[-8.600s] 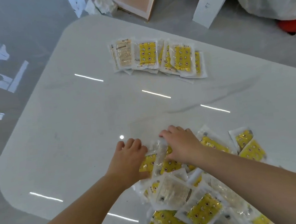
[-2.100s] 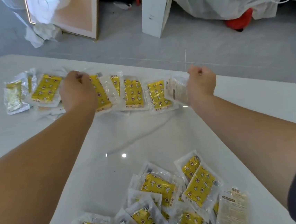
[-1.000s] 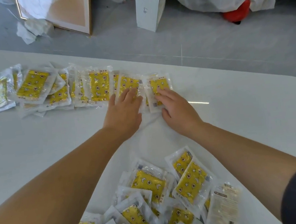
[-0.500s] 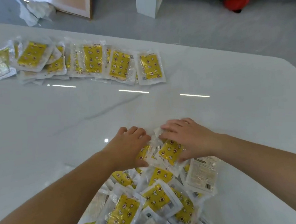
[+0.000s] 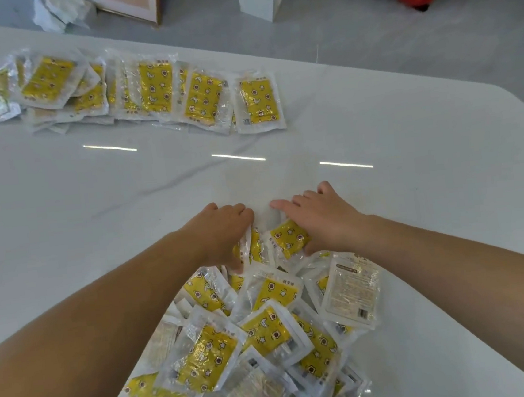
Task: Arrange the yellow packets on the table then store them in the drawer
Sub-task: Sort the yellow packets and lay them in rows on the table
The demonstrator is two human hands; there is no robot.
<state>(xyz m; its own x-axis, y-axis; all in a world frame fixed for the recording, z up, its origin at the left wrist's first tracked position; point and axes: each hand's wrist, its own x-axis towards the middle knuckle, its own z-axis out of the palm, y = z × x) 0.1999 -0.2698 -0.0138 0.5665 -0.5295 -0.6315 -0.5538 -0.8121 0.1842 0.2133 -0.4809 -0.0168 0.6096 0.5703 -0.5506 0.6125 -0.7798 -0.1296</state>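
The row [image 5: 135, 92] along the table's [image 5: 442, 155] far edge has been left; both hands are now brought back to the near-edge heap [image 5: 258, 336]. The left hand [image 5: 222, 231] and right hand [image 5: 317, 218] are each closed on a yellow packet [image 5: 290, 238], so arranging continues.

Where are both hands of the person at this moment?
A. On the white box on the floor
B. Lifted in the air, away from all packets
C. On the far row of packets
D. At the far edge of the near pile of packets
D: the left hand and the right hand rest on yellow packets at the far edge of the near pile, while the far row lies untouched.
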